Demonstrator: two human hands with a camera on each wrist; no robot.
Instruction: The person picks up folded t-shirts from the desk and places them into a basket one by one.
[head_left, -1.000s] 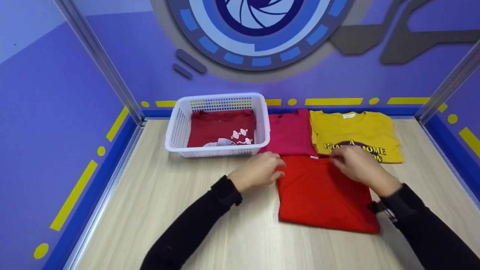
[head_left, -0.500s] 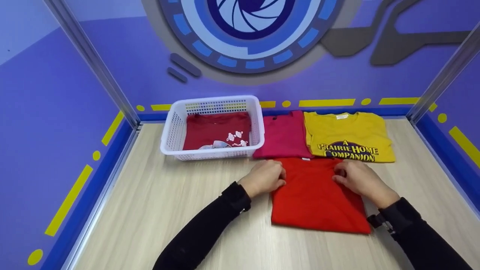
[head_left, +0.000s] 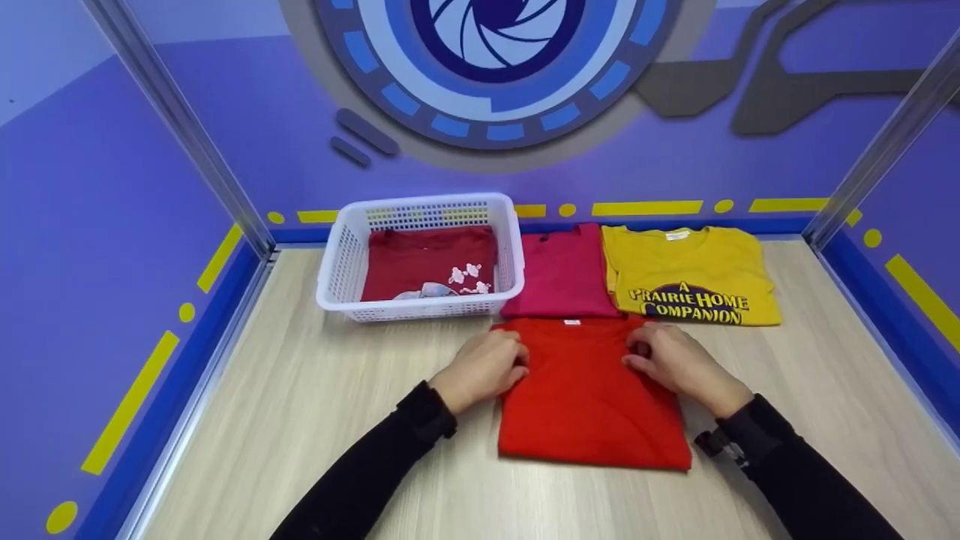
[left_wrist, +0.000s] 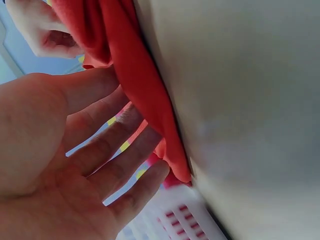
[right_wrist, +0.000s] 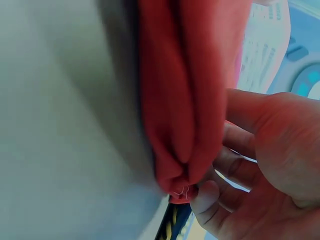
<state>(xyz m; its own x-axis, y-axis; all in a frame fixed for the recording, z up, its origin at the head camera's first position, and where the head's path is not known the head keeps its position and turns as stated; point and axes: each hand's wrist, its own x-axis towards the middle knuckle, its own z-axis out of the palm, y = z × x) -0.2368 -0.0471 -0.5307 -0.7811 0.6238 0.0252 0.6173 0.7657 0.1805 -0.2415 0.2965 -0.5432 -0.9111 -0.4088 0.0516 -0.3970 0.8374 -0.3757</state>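
Observation:
A folded red T-shirt [head_left: 589,397] lies on the table, its collar and white label towards the back. On its left side rests my left hand [head_left: 486,367], the fingers fairly straight. In the left wrist view, that hand's fingertips touch the red cloth [left_wrist: 137,80] from above. My right hand [head_left: 679,367] rests on the shirt's upper right side, its fingers gently bent. From the right wrist view, the thumb and fingers [right_wrist: 240,140] touch the layered edge of the cloth; none shows underneath it.
Behind the red shirt lie a folded crimson shirt [head_left: 566,277] and a folded yellow printed shirt [head_left: 694,270]. A white plastic basket [head_left: 420,308] at the back left holds a dark red shirt [head_left: 427,259]. Purple panels [head_left: 247,150] border the wooden table [head_left: 315,420].
Both hands come down onto the red shirt, and it slides left across the table with them. The basket and the shirts behind stay put; the head view shifts slightly.

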